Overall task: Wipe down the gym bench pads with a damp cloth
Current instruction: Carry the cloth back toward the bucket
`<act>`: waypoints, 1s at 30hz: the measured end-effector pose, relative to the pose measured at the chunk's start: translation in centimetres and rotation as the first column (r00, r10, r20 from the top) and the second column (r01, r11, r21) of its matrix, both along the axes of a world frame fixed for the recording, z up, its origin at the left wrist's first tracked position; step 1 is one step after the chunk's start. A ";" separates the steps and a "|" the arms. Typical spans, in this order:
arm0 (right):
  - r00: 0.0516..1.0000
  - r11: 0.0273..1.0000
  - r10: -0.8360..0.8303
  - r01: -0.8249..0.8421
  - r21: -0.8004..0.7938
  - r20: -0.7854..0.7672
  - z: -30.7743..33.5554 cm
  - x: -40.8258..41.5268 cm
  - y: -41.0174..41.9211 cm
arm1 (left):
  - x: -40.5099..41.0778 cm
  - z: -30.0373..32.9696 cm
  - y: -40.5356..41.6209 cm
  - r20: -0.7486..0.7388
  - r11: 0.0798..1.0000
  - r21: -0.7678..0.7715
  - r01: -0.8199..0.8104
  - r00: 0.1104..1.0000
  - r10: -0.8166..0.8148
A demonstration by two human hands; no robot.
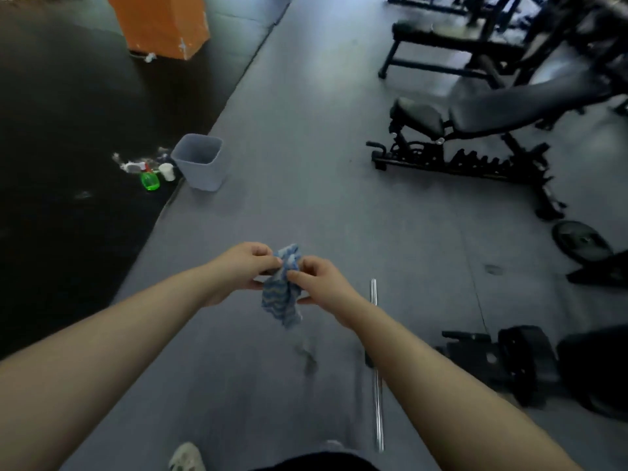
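Note:
A blue and white patterned cloth [282, 294] hangs bunched in front of me above the grey floor. My left hand [243, 266] pinches its upper left part and my right hand [319, 283] pinches its upper right part, the two hands close together. A black adjustable gym bench [492, 107] with a small seat pad and a long inclined back pad stands at the right, well beyond the cloth. A second flat black bench [441, 35] stands behind it at the top right.
A grey plastic bin [200, 161] stands on the floor at the left, with a green spray bottle [150, 180] and a white cup [167, 171] beside it. A steel bar [377, 368] and black weight plates [581, 241] lie at the right. An orange box [159, 25] stands at the far left.

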State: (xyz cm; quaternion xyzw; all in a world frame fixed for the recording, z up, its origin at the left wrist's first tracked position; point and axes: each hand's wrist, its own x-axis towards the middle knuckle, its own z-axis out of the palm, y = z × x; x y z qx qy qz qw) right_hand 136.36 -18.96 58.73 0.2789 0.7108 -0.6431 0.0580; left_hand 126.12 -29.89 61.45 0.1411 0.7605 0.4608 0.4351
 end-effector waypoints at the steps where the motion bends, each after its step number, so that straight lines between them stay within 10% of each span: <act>1: 0.998 0.998 -0.058 0.058 -0.007 -0.001 0.1 -0.9 -1.0 | -1.4 0.0 -0.4 0.001 0.999 0.002 0.043 0.999 -0.043; 16: 0.755 0.757 -0.654 0.652 0.044 0.056 -4.7 -17.6 -4.1 | -21.7 -6.3 5.3 -0.010 0.777 -0.061 0.627 0.778 -0.629; 22: 0.743 0.743 -0.669 0.668 0.027 0.018 -4.9 -30.9 2.3 | -39.5 -1.7 12.6 -0.235 0.185 -0.536 0.823 0.065 -0.970; 25: 0.797 0.796 -0.603 0.604 0.035 -0.044 -2.9 -39.6 5.6 | -48.5 0.6 14.6 -0.235 0.216 -0.575 0.789 0.094 -0.968; 30: 0.858 0.855 -0.507 0.513 0.075 -0.084 -1.3 -54.0 8.8 | -60.6 0.9 16.0 -0.224 0.558 -0.401 0.726 0.513 -0.829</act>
